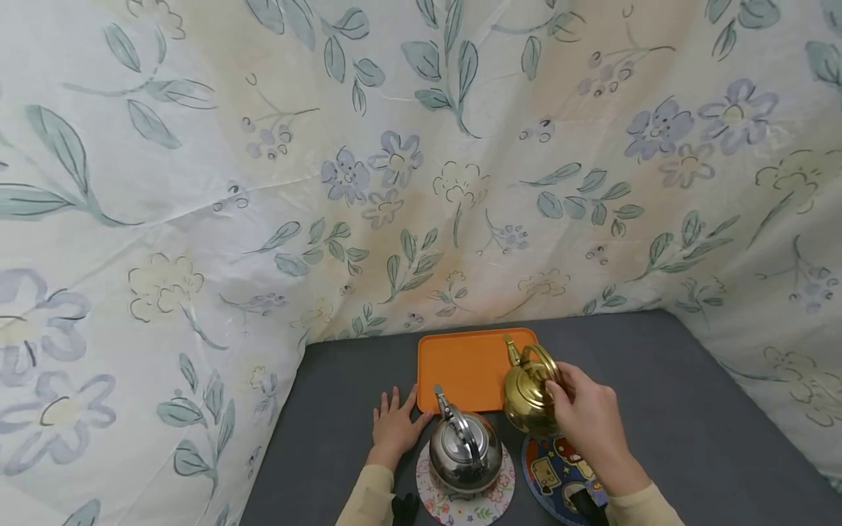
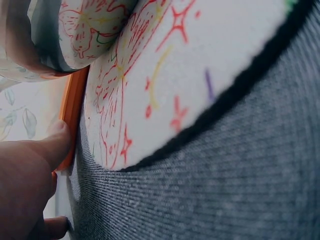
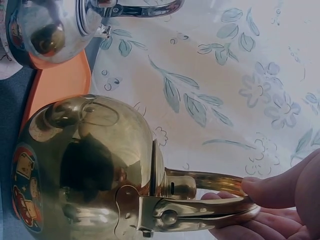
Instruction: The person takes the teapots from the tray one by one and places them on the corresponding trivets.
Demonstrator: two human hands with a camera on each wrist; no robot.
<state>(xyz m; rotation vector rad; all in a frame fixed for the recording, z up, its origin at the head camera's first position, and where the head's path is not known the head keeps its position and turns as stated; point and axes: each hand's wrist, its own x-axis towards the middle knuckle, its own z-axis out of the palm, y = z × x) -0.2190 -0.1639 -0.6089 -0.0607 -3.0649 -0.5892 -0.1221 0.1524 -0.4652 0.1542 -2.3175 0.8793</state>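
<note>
My right hand [image 1: 588,409] grips the handle of a gold kettle [image 1: 526,398], fingers and thumb curled round it in the right wrist view. The kettle [image 3: 95,165] overlaps the right end of an orange tray [image 1: 460,365] in the head view, its spout pointing away from me. My left hand [image 1: 396,427] lies with fingers spread at the tray's near left corner, the thumb touching the tray edge [image 2: 75,110] in the left wrist view. Between the hands a silver kettle [image 1: 460,453] stands upright on a round floral mat [image 1: 434,497].
A round blue mat with cartoon figures [image 1: 549,475] lies under my right forearm, partly hidden. All of this is on a dark grey table [image 1: 684,409]. Floral fabric [image 1: 395,241] hangs behind the table and along both sides.
</note>
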